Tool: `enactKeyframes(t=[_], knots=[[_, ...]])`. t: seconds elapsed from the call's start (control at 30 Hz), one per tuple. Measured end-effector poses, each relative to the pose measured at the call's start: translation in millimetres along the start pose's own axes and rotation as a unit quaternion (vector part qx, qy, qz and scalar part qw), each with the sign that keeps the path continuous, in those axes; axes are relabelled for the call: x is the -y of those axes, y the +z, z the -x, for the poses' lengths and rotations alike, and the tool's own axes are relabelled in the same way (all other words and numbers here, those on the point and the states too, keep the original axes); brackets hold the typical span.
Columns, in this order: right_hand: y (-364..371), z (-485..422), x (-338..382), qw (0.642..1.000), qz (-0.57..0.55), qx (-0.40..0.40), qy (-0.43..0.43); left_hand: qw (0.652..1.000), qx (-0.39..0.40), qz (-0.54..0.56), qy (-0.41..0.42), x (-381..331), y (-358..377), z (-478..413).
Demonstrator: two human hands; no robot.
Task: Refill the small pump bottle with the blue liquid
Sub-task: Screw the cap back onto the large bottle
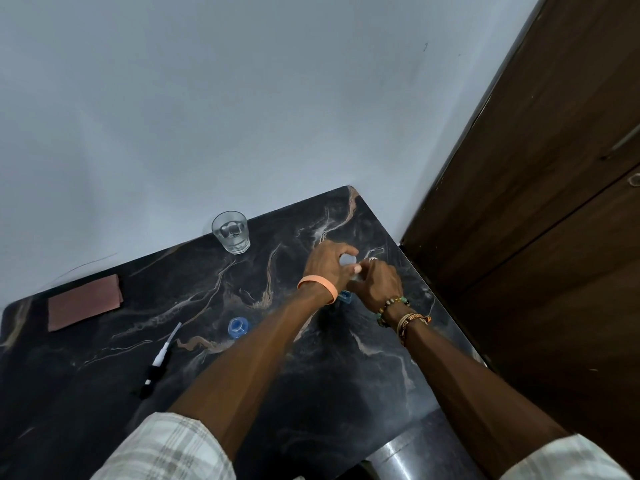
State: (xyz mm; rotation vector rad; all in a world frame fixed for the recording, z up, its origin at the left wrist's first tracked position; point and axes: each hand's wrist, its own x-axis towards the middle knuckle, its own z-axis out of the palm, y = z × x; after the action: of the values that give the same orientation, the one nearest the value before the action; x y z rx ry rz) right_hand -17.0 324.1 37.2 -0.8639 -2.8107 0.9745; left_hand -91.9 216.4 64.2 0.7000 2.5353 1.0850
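Observation:
My left hand [329, 266] curls its fingers round a white cap [347, 260] on top of a clear bottle near the table's far right edge. My right hand [379, 285] grips that bottle's body, and its blue base [345, 297] shows below my wrists. A small open blue-tinted bottle [238, 326] stands alone mid-table, left of my left forearm. A pump head with its white tube [160, 358] lies flat on the table further left. How much liquid the gripped bottle holds is hidden by my hands.
The black marble table [277, 393] meets a white wall at the back. A drinking glass [231, 232] stands at the back edge. A brown cloth [85, 301] lies at the left. A dark wooden cupboard [536, 237] stands close on the right.

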Motion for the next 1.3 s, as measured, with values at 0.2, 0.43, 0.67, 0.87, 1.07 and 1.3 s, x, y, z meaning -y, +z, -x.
enactKeyframes(t=[0.2, 0.43, 0.67, 0.87, 1.07, 1.3], knots=[[5, 1, -3, 1.0, -0.027, -0.011, -0.007, 0.999, 0.006, 0.041, 0.022, 15, 3, 13], [8, 0, -10, 0.999, -0.043, 0.031, 0.005, 0.99, -0.05, 0.088, -0.097, 44, 10, 27], [16, 3, -21, 0.991, -0.104, 0.08, -0.011, 0.973, 0.068, 0.151, -0.159, 56, 33, 30], [23, 0, -20, 0.991, -0.114, 0.071, -0.025, 0.966, 0.017, 0.188, -0.176, 56, 45, 21], [21, -35, -7, 0.991, -0.119, 0.05, -0.036, 0.965, -0.018, 0.188, -0.18, 50, 32, -12], [20, -103, 18, 0.99, -0.129, 0.035, -0.054, 0.962, -0.048, 0.206, -0.172, 44, 9, -74]])
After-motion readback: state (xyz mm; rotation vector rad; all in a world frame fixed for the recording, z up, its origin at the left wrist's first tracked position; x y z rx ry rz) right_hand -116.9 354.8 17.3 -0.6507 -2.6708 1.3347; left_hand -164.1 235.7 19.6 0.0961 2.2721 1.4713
